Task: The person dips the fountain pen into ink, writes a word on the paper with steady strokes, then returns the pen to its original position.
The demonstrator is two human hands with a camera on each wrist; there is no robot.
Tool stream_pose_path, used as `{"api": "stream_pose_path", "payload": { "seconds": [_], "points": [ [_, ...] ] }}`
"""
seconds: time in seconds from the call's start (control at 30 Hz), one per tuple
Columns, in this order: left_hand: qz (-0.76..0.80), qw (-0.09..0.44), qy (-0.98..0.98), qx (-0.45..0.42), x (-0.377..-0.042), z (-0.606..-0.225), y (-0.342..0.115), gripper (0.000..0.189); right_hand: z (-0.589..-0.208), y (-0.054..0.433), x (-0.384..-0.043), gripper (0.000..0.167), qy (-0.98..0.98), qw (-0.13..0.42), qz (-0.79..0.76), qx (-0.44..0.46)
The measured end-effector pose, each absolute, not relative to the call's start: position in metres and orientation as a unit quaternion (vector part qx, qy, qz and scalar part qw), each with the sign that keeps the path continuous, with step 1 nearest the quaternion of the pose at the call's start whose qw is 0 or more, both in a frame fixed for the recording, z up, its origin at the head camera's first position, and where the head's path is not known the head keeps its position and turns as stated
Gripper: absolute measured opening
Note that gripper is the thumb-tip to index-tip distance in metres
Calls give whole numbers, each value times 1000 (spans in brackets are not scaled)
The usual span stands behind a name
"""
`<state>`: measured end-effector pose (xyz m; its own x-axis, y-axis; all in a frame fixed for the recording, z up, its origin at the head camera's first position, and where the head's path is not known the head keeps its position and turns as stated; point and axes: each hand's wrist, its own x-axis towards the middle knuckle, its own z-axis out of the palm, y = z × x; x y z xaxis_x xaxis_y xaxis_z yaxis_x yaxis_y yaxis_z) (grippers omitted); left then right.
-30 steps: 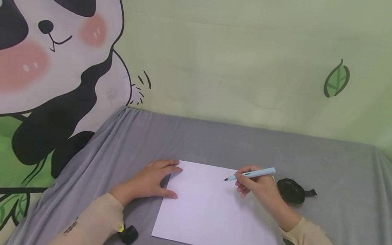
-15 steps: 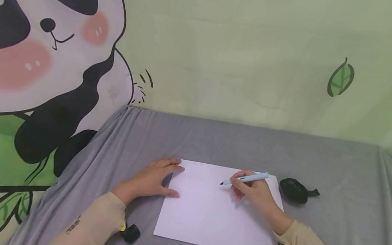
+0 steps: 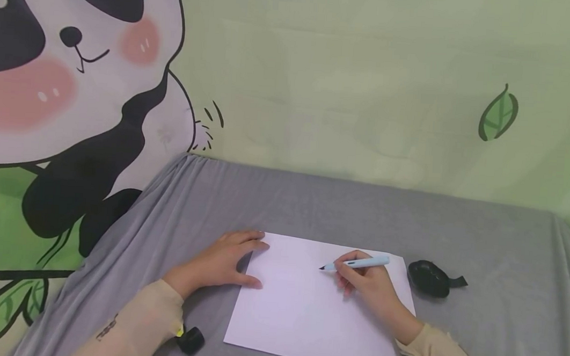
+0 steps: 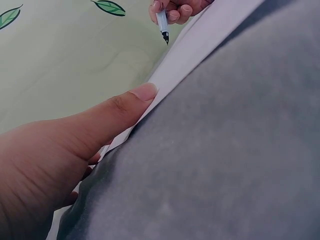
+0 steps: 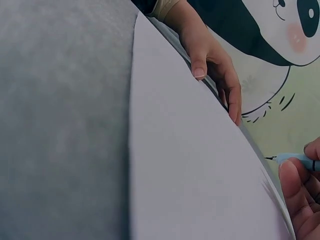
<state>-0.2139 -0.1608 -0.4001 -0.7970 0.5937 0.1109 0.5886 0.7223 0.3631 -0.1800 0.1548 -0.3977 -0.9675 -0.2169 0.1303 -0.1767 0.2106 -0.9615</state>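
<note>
A white sheet of paper [image 3: 297,318] lies on the grey cloth, with no marks showing on it. My left hand [image 3: 222,261] rests along its left edge, thumb and fingers spread; the left wrist view has the thumb [image 4: 142,92] flat on the edge. My right hand [image 3: 369,282] pinches a light blue fountain pen [image 3: 365,262] over the upper right half of the sheet. The dark nib points left, close over the paper in the head view. In the right wrist view the pen [image 5: 292,159] shows only in part, at the right border.
Right of the paper lies a black oval pouch [image 3: 428,278] with a short strap. Grey cloth [image 3: 337,202] covers the table up to a green wall [image 3: 342,95] with a painted panda and leaf. Each wrist wears a small black device.
My right hand has moved the pen slightly left and down over the paper, mostly in the first half second. My left hand stays at the paper's edge. The view has shifted slightly.
</note>
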Motion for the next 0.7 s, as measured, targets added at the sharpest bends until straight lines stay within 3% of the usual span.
{"api": "stream_pose_path", "payload": {
  "seconds": [0.7],
  "points": [
    [194,6,926,323,-213,-398,-159,77,-402,155,-180,19,787,19,-596,-159]
  ]
}}
